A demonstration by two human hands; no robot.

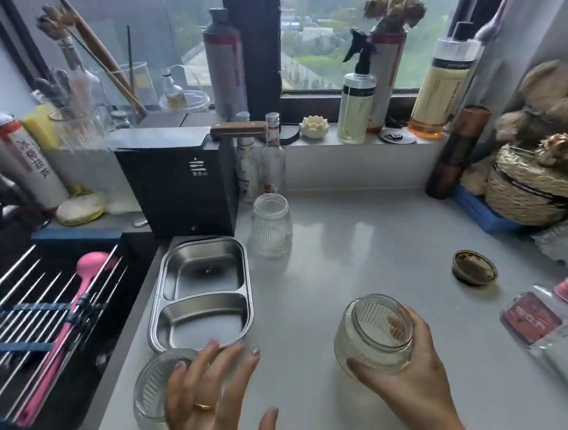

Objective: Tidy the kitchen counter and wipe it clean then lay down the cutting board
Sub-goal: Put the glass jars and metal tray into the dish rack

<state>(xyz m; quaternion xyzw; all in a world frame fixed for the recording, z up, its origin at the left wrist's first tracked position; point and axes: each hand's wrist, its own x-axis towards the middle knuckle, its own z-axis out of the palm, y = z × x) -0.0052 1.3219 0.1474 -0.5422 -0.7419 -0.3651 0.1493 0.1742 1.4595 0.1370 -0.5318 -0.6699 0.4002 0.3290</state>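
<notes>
**Carefully now: jars off the desk before any wiping**

The step in hand looks like the tidying, not yet the wipe. The desk [357, 239] carries loose glassware and a few odds and ends, and I cannot pick out the cutting board anywhere in this view.

The right hand [422, 373] has its grip closed round a ribbed jar [375, 336], thumb low on the wall and fingers round the far side. The jar is tilted with its open mouth turned up and away. The left hand [205, 396] has a wide grip, fingers spread straight over a low jar [152, 389] near the front edge. Whether they touch the glass I cannot tell.

To do this well:
- Take the low jar by its wall rather than its rim, since ribbed glass probably slips under a loose hold.
- Keep the two jars apart while carrying them, so they do not knock.
- Gather the tall jar [271, 227], which stands upright beside the black box [178, 181], then the steel tray [201, 289] next to it.
- Pick up the lid [475, 268] and the flat bottle [542, 317], which lies on its side at the right.

Only a bare surface will wipe evenly.
</notes>
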